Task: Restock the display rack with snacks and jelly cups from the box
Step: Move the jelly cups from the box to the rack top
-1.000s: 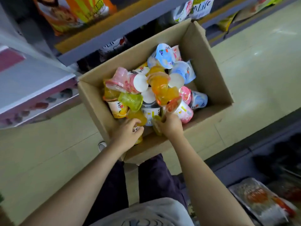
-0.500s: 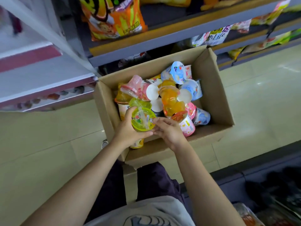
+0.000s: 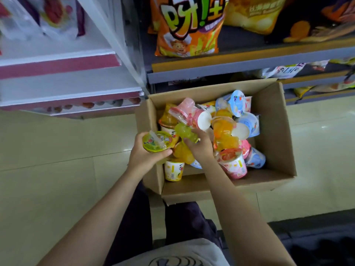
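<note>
Hands first: my left hand (image 3: pixel 146 154) grips a green-lidded jelly cup (image 3: pixel 158 141) at the near-left wall of the box (image 3: pixel 276 150). My right hand (image 3: pixel 200 145), just beside it, curls round a green cup (image 3: pixel 186 132) in the pile, though its fingertips are hidden. Snack bags (image 3: pixel 189 27) beyond on the rack (image 3: pixel 230 71) run off-frame.

The box (image 3: pixel 272 131) is made of matt brown cardboard. The jelly cups (image 3: pixel 224 129) are of clear, glossy plastic, sealed with shiny printed film lids. Glossy foil-like plastic is seen on the orange snack bag (image 3: pixel 188 27) on the far shelf. The floor (image 3: pixel 57 179) is laid with smooth, pale, slightly reflective tiles. The shelf edge (image 3: pixel 230 72) looks like painted grey metal.
</note>
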A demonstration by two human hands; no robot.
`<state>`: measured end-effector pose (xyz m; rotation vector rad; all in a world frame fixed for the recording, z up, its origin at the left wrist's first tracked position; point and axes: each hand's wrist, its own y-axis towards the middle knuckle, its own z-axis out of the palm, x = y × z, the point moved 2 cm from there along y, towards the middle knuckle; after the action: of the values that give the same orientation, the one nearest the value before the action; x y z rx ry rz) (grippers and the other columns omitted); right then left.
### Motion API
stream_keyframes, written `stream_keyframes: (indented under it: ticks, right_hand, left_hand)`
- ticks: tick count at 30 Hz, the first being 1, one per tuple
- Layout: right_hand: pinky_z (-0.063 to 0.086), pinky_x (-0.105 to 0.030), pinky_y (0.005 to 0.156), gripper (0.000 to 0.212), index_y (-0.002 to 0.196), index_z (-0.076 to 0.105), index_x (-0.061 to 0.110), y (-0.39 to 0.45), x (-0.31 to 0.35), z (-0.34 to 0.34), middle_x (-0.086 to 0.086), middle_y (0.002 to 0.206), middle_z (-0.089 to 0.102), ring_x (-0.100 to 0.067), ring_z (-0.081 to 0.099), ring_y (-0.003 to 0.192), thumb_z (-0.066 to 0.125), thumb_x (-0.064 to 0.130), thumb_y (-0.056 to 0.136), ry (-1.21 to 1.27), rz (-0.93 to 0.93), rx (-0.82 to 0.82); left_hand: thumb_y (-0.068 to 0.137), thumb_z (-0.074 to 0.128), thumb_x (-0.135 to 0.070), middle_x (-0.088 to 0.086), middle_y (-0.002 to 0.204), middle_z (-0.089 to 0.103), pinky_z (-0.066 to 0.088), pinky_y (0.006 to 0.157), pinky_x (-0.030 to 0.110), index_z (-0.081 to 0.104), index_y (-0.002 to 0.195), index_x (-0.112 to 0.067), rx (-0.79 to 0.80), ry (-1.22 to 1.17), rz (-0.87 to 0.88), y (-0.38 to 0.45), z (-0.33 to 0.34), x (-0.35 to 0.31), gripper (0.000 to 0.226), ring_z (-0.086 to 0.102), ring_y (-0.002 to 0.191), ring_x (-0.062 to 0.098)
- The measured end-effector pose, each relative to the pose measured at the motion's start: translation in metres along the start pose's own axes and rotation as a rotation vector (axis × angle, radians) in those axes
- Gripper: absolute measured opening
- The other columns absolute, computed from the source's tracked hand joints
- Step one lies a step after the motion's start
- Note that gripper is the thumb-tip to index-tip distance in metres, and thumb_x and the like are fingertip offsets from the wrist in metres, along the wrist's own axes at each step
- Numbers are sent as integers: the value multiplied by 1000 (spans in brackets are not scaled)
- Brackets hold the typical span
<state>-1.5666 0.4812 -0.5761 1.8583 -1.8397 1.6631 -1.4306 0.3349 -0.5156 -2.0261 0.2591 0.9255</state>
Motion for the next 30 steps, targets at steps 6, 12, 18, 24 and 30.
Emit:
stream_keyframes:
  ticks: [6, 12, 18, 24, 30]
  right_hand:
    - [37, -43, 107, 69, 148, 39, 22, 31, -6, 37, -3, 148, 46, -25, 42, 136, 70, 38, 89, -267, -7, 40]
    - [36, -50, 108, 60, 140, 50, 17, 50, -10, 42, -9, 146, 41, -32, 38, 134, 70, 38, 88, -537, -30, -14]
    - [48, -44, 91, 53, 123, 49, 17, 39, -8, 48, -4, 119, 57, -32, 54, 113, 78, 31, 81, -346, -9, 34]
    - [45, -30, 79, 48, 108, 48, 19, 5, 0, 36, 14, 94, 58, -13, 58, 95, 83, 31, 77, -67, 58, 70]
    - [54, -46, 94, 53, 108, 62, 18, -56, 52, 17, 0, 108, 71, -14, 67, 102, 84, 46, 68, 223, 14, 73]
  left_hand:
    - [63, 92, -19, -10, 113, 60, 49, 69, 10, 46, 126, -23, -36, -107, -36, 6, -11, -4, 78, 61, 97, -1]
    - [70, 87, -14, -15, 109, 58, 46, 63, 5, 46, 130, -20, -30, -195, -64, 5, -22, 8, 73, 60, 86, -11]
    - [49, 95, -32, -7, 116, 63, 51, 69, 13, 46, 132, -20, -27, -266, -96, 1, -25, 14, 97, 64, 95, -1]
    - [61, 90, -30, -12, 114, 62, 51, 77, 16, 46, 132, -25, -28, -261, -99, -8, -30, 10, 84, 62, 102, 1]
    - [58, 93, -19, -3, 111, 66, 51, 74, 15, 50, 122, -21, -18, -332, -12, -27, -49, -19, 78, 65, 95, 8]
